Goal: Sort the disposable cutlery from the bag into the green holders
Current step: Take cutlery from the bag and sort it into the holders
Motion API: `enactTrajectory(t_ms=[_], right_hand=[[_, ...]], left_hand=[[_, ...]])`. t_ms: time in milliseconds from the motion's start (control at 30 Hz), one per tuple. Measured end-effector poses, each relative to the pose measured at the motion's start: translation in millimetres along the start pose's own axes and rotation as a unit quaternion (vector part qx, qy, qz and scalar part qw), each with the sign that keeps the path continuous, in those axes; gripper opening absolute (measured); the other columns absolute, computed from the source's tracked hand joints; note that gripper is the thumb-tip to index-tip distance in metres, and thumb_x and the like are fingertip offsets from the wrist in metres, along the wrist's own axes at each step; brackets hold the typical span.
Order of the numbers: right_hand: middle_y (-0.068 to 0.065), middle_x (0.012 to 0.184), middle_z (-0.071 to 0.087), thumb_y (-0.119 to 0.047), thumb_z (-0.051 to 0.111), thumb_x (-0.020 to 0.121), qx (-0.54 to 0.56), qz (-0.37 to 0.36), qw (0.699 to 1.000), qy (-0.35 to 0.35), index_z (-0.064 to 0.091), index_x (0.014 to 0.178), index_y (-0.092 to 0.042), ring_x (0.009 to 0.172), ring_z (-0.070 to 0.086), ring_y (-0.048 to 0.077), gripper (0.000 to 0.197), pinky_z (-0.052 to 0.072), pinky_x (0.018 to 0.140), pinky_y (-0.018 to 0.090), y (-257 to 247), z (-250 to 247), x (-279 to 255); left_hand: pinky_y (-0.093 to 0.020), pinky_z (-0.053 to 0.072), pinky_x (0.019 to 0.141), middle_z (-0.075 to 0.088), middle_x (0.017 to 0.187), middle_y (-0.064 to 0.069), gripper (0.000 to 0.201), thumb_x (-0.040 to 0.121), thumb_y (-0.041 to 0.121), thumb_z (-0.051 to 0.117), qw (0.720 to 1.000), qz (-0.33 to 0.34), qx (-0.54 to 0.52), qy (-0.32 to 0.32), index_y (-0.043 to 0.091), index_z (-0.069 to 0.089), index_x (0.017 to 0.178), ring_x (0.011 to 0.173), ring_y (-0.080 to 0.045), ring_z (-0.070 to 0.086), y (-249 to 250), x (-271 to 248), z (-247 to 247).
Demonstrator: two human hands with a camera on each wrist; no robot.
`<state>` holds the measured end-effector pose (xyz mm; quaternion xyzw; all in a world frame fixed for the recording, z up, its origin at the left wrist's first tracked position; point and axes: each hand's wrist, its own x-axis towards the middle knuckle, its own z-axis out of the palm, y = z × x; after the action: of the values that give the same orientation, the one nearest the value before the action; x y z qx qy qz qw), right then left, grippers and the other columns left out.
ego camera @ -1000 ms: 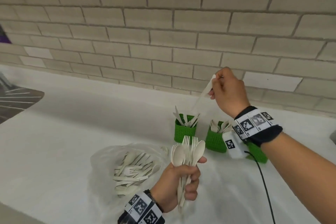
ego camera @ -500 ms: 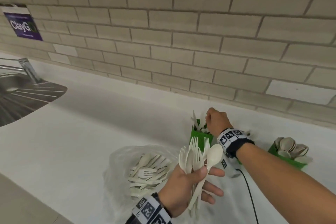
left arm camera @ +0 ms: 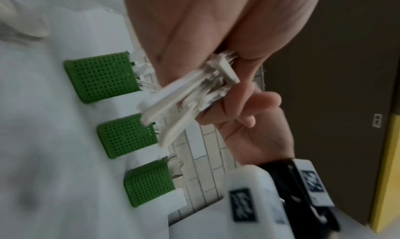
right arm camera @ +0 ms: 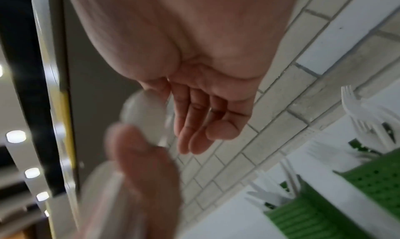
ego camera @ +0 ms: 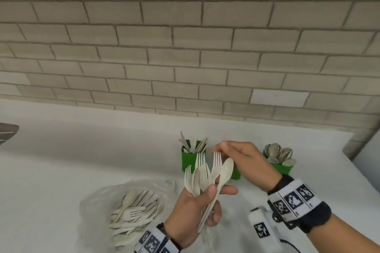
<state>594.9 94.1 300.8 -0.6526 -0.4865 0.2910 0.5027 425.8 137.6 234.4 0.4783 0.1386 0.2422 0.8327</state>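
Note:
My left hand [ego camera: 213,203] grips a bundle of white forks and spoons [ego camera: 205,174] by the handles, heads up; the left wrist view shows the handles [left arm camera: 190,95] in its curled fingers. My right hand [ego camera: 226,150] hovers just above and right of the bundle's tips, fingers extended and holding nothing. Three green holders stand behind: the left holder [ego camera: 188,159] has knives, the middle holder [ego camera: 236,173] is mostly hidden by the bundle and my hand, the right holder [ego camera: 282,168] has spoons. The clear bag [ego camera: 131,211] with more cutlery lies at the lower left.
A grey brick wall [ego camera: 185,57] runs close behind the holders. A metal sink drainer [ego camera: 8,132] shows at the far left edge. A white tagged device [ego camera: 261,230] with a cable hangs under my right wrist. The white counter [ego camera: 82,160] ends at a corner on the right.
My right hand put a knife down into the left holder, then drew back empty toward the bundle in my left hand. The left hand has kept its grip.

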Motion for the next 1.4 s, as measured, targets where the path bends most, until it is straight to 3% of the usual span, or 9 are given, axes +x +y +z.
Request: enactTrajectory(t_ms=[200,333,533,667,767,933,1033,1200,1400], right_hand=[[0.003,0.072,0.064,-0.024,0.071,0.087,0.078,0.031,0.996,0.022,0.069,0.087,-0.010,0.064,0.057,0.018,0.014,0.042,0.057,0.030,-16.6,-14.0,-62.5],[0.015,0.074,0.061,-0.022,0.075,0.073,0.152,0.092,0.983,0.055,0.062,0.081,0.004,0.069,0.056,0.026,0.030,0.042,0.067,0.037,-1.6,-16.9,-80.6],[0.019,0.080,0.069,-0.009,0.045,0.100,0.273,0.015,0.935,0.226,0.051,0.090,-0.006,0.078,0.069,0.035,0.012,0.056,0.077,0.042,-20.3,-46.2,-83.6],[0.009,0.062,0.050,-0.015,0.039,0.103,0.236,-0.062,0.930,0.277,0.043,0.085,-0.012,0.048,0.048,0.024,0.018,0.048,0.047,0.037,-32.4,-64.1,-83.5],[0.001,0.057,0.042,-0.012,0.056,0.095,0.090,-0.034,0.974,0.207,0.056,0.080,-0.010,0.043,0.033,0.012,0.016,0.030,0.041,0.023,-23.5,-65.7,-83.1],[-0.001,0.066,0.059,-0.029,0.078,0.080,0.018,0.096,0.995,-0.033,0.074,0.091,-0.017,0.055,0.048,0.015,0.017,0.037,0.048,0.023,-4.2,-41.0,-76.5],[0.008,0.071,0.063,-0.020,0.076,0.082,0.067,0.121,0.987,-0.083,0.071,0.081,-0.010,0.060,0.057,0.017,0.012,0.043,0.050,0.022,-1.6,-31.0,-69.8],[0.015,0.075,0.064,-0.011,0.051,0.099,0.081,0.048,0.995,0.015,0.056,0.089,-0.002,0.060,0.048,0.019,0.014,0.037,0.052,0.027,-1.5,-25.8,-47.0],[0.020,0.085,0.070,-0.003,0.034,0.104,0.163,-0.032,0.963,0.213,0.045,0.105,-0.009,0.083,0.071,0.036,0.013,0.057,0.076,0.047,-12.4,-53.3,17.5]], left_hand=[[-0.017,0.029,0.044,0.064,0.081,-0.019,0.018,0.089,0.020,0.061,0.995,-0.034,-0.024,-0.089,0.009,0.069,0.101,0.037,-0.012,0.034,-2.1,-2.2,22.3],[-0.015,0.028,0.044,0.058,0.070,-0.014,0.023,0.087,0.023,0.067,0.987,-0.111,-0.020,-0.112,0.007,0.060,0.101,0.036,-0.012,0.035,-10.7,-2.3,28.8],[-0.015,0.028,0.044,0.056,0.067,-0.010,0.020,0.086,0.025,0.067,0.974,-0.180,-0.009,-0.136,0.013,0.061,0.101,0.038,-0.012,0.034,-23.1,-7.8,33.9],[-0.014,0.028,0.043,0.053,0.066,-0.011,0.024,0.086,0.023,0.068,0.970,-0.200,-0.015,-0.138,0.010,0.060,0.104,0.039,-0.011,0.032,-26.2,-10.7,33.0],[-0.015,0.025,0.043,0.050,0.065,-0.008,0.021,0.087,0.027,0.068,0.967,-0.202,-0.019,-0.152,0.011,0.066,0.100,0.041,-0.011,0.030,-24.2,-13.0,32.5],[-0.020,0.016,0.043,0.042,0.062,-0.003,0.026,0.091,0.035,0.064,0.965,-0.196,0.011,-0.173,0.009,0.068,0.097,0.041,-0.010,0.027,-20.1,-14.3,29.8],[-0.020,0.017,0.042,0.041,0.062,-0.004,0.028,0.091,0.035,0.064,0.966,-0.191,0.018,-0.172,0.008,0.066,0.097,0.041,-0.011,0.028,-19.0,-15.1,25.9],[-0.019,0.023,0.040,0.040,0.063,-0.004,0.024,0.091,0.033,0.064,0.971,-0.177,0.012,-0.160,0.010,0.066,0.096,0.041,-0.010,0.029,-19.1,-16.7,16.8],[-0.026,0.018,0.049,0.041,0.061,-0.002,0.029,0.090,0.035,0.066,0.976,-0.167,0.035,-0.133,0.008,0.065,0.099,0.048,-0.011,0.030,-25.5,-18.5,-0.6]])
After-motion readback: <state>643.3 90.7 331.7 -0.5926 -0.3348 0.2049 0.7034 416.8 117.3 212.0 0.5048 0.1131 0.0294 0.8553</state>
